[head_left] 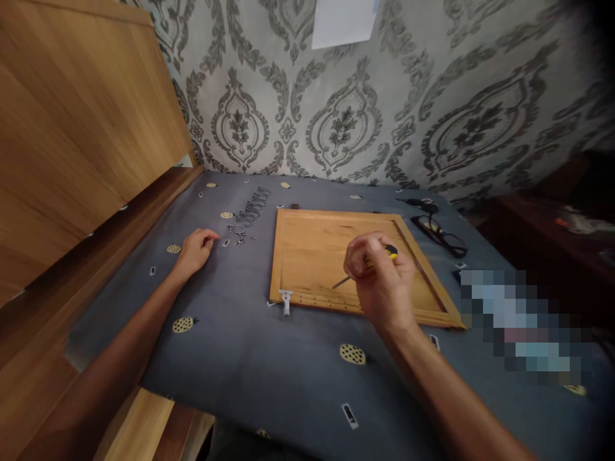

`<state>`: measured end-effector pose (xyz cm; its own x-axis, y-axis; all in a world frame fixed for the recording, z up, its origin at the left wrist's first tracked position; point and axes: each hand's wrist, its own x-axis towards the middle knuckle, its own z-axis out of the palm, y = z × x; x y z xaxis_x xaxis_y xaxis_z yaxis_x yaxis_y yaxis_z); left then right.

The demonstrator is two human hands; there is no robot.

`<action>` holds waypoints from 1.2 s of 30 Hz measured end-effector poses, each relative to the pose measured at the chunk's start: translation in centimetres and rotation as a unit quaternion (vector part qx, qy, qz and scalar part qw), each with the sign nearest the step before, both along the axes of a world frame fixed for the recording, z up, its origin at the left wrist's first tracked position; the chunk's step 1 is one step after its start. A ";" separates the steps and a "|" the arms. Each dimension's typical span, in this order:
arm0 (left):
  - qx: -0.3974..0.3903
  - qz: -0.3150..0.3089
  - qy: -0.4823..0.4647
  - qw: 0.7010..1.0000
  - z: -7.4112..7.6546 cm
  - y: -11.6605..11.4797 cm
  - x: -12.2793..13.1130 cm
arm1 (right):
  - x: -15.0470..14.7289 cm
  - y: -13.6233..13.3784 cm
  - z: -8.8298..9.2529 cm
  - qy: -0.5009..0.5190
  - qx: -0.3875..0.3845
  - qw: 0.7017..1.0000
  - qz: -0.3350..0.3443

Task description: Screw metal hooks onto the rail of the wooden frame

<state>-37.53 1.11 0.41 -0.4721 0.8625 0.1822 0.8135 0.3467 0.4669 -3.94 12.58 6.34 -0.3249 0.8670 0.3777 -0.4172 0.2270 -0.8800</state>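
My right hand (379, 275) is closed around a screwdriver with a black and yellow handle (393, 251). Its thin shaft points down and left over a framed wooden panel (312, 243), which lies flat on the cloth. At the panel's near left corner sits a silver metal fitting (286, 303), beside a row of small dark holes along the near edge. My left hand (195, 251) rests on the cloth, fingers loosely bent and apparently holding nothing. Just right of its fingertips are several loose screws (240, 241) and a metal ring (237, 229). Behind them, several more ring-shaped metal pieces (253, 203) form a row.
A dark grey cloth with pineapple prints (230, 371) covers the surface. Eyeglasses (439, 235) and a dark keyring-like item (423, 205) lie right of the panel. Further right is a blurred-out object (516, 326). A wooden cabinet (86, 109) rises at left; a patterned wall (288, 96) stands behind.
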 end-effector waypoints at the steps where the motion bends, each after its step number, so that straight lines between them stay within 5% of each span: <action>1: -0.004 -0.001 0.005 1.000 -0.1 0.0 0.1 | 0.0 0.0 -0.5 -0.018 0.015 1.000 -0.009; 9: -0.022 -0.030 0.059 0.998 0.0 -0.1 3.1 | -0.5 0.1 -3.0 -0.093 0.048 0.994 0.029; 22: -0.038 -0.030 0.097 0.994 0.4 1.9 4.6 | -0.6 0.0 -2.5 -0.083 0.063 0.994 0.034; 36: -0.082 0.014 0.123 0.989 1.3 0.9 5.6 | -0.5 0.0 -2.4 -0.072 0.063 0.995 0.039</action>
